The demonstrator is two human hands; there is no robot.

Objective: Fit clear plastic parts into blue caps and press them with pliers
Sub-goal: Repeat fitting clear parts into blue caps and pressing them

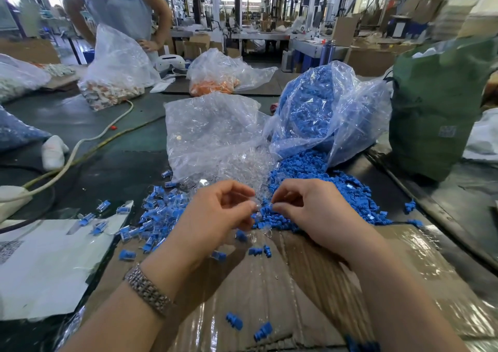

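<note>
My left hand [215, 208] and my right hand [310, 206] hover close together over the near edge of a heap of blue caps [323, 189]. The left thumb and fingers pinch a small clear plastic part [254, 204]. The right fingers are curled and pinch a small piece at their tips, too small to identify. Clear plastic parts spill from an open transparent bag [213, 133]. A second bag [318, 109] pours out the blue caps. Fitted blue-and-clear pieces [159, 214] lie in a pile to the left. No pliers are in view.
Taped cardboard [269, 284] lies under my forearms with loose blue caps on it. White paper [48, 257] lies at the left, a green sack [442, 103] stands at the right. Cables [89, 141] cross the table. Another person stands behind bags at the far left.
</note>
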